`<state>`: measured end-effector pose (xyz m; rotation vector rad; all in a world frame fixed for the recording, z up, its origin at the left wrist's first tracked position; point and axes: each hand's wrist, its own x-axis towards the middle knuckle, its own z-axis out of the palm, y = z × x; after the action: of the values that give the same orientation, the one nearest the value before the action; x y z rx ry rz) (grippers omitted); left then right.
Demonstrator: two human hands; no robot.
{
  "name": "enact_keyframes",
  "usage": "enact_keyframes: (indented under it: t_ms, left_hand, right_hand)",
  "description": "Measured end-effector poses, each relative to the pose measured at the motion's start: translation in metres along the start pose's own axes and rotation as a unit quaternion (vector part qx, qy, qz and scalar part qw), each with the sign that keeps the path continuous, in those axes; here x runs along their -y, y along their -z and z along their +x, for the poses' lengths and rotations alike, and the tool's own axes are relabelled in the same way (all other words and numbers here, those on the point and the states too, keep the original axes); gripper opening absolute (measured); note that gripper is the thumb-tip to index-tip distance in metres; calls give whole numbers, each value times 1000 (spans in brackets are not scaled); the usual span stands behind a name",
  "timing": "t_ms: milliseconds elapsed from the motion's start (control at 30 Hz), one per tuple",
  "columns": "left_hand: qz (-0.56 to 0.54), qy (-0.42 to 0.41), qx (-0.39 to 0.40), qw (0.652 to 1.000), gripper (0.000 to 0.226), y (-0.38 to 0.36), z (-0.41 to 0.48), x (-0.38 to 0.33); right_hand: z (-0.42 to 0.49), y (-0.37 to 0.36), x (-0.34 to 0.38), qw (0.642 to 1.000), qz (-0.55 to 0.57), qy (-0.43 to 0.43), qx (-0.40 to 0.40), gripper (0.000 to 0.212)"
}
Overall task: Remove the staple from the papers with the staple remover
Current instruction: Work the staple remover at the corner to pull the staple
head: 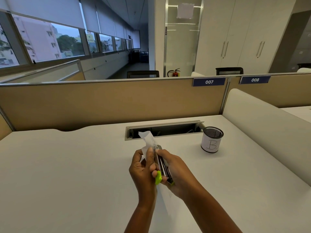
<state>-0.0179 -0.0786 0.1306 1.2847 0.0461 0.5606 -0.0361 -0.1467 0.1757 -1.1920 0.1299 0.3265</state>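
Two bare forearms reach over a white desk (67,165), where the left hand (143,167) pinches the folded papers (149,140) upright, apparently to expose the staple, which cannot be made out. The right hand (176,172) is closed around the green-tipped staple remover (162,167), pressed against the sheets. A mesh pen cup (212,139) stands apart.

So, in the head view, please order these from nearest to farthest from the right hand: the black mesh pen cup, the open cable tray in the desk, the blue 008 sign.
From the right hand, which grips the green-handled metal staple remover:
1. Black mesh pen cup, on the desk to the right.
2. Open cable tray, set in the desk straight ahead; nearly as close as the cup.
3. Blue 008 sign, up on the partition, far right.
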Motion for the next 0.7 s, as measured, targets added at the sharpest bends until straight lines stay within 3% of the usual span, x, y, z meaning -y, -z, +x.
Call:
enact_keyframes:
  t_ms: [367, 533, 700]
  left_hand:
    - [3, 0, -24, 1000, 13, 0, -2, -4]
    - [27, -29, -9, 999, 25, 4, 0, -5]
    - [32, -37, -5, 999, 17, 5, 1, -1]
  right_hand:
    - [-1, 3, 8, 983, -174, 49, 24, 32]
    - [-1, 2, 5, 985, -159, 58, 23, 34]
    - [-2, 0, -1, 994, -103, 28, 13, 33]
